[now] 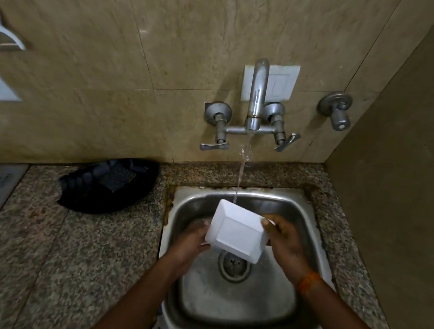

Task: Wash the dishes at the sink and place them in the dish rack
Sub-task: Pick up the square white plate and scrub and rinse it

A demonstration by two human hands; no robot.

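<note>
Head view. We list first the white square bowl [237,233], held over the steel sink [316,221] with its flat underside turned toward us and its far corner tipped up toward the wall. A thin stream of water [244,163] falls from the tap [257,95] and meets the bowl at that far corner.

Left hand [193,239]: at the bowl's left edge, fingers wrapped round its rim, gripping it. Right hand [286,241]: at the bowl's right edge, thumb laid over the near side and fingers curled behind, also gripping it. An orange thread band [309,284] sits on the right wrist.

Sink: round drain [234,265] in the floor of the basin, directly below the bowl; the basin is wet.

Wall fittings: two lever handles [213,145] on either side of the spout, a separate round valve [337,110] further right, a white switch plate [281,85] behind the spout.

Counter [79,245]: speckled stone, running left of the sink. On it, near the wall, a dark blue basket [108,185] with a scouring pad [117,177] lying inside it, well apart from the bowl.

We cannot make out the blurred items at the far left edge.
</note>
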